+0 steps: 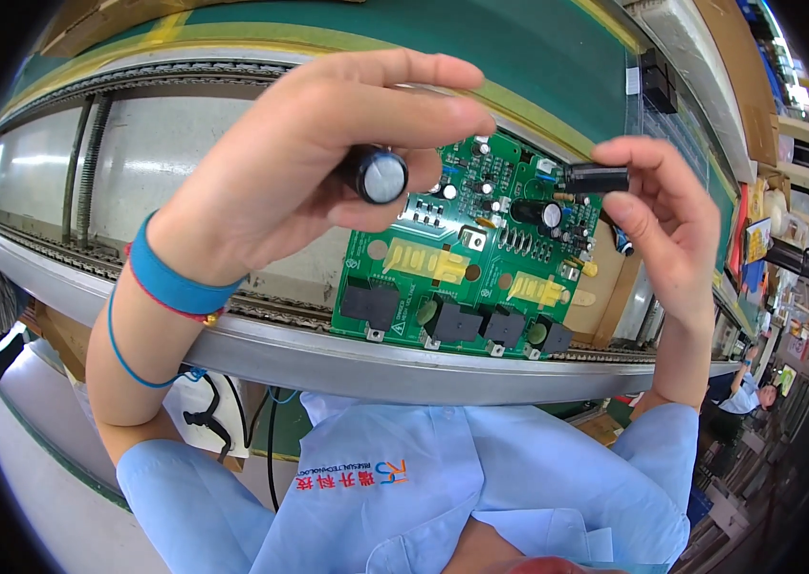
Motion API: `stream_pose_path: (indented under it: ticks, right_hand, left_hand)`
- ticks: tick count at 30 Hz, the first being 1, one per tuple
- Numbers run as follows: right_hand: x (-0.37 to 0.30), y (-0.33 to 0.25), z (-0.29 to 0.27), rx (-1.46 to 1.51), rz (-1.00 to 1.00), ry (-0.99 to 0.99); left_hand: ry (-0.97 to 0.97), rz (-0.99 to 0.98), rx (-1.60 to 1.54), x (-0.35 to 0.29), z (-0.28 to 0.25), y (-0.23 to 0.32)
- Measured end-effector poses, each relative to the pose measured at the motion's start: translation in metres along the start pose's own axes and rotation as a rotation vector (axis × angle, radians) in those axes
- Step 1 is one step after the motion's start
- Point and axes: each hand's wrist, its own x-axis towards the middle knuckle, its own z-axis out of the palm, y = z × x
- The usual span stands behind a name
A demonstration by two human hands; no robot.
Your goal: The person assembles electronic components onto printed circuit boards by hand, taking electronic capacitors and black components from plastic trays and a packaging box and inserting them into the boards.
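A large black cylindrical capacitor (383, 178) with a silvery end lies in the curled fingers of my left hand (314, 143); the thumb and index finger reach out over the board. Between the thumb and fingertips of my right hand (670, 225) is a second black capacitor (598, 179), held sideways above the board's far right corner. Beneath both hands is a green circuit board (404, 316). It carries black relay-like blocks (457, 323), yellow plastic parts (428, 258), small capacitors and another black capacitor (536, 212) lying toward its right. Part of its far left is hidden by my left hand.
The board rests across a conveyor with chain rails (271, 314) and a metal front edge (261, 354). Beyond lies a green work surface (557, 57) with yellow tape. Black blocks (658, 84) stand at the far right, and another person (758, 394) shows in the distance.
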Motion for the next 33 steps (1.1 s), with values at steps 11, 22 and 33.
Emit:
stream_pose_path:
  ticks: [11, 22, 33]
  right_hand:
    - [0.005, 0.011, 0.012, -0.588, -0.144, -0.093]
    - [0.013, 0.010, 0.009, -0.764, -0.370, -0.140]
    - [0.018, 0.004, 0.003, -0.846, -0.431, -0.233]
  left_hand:
    - [0.021, -0.009, 0.131, 0.000, -0.025, -0.001]
    - [0.011, -0.009, 0.282, -0.003, -0.015, -0.003]
    - [-0.055, 0.007, 0.290, -0.004, -0.011, -0.005]
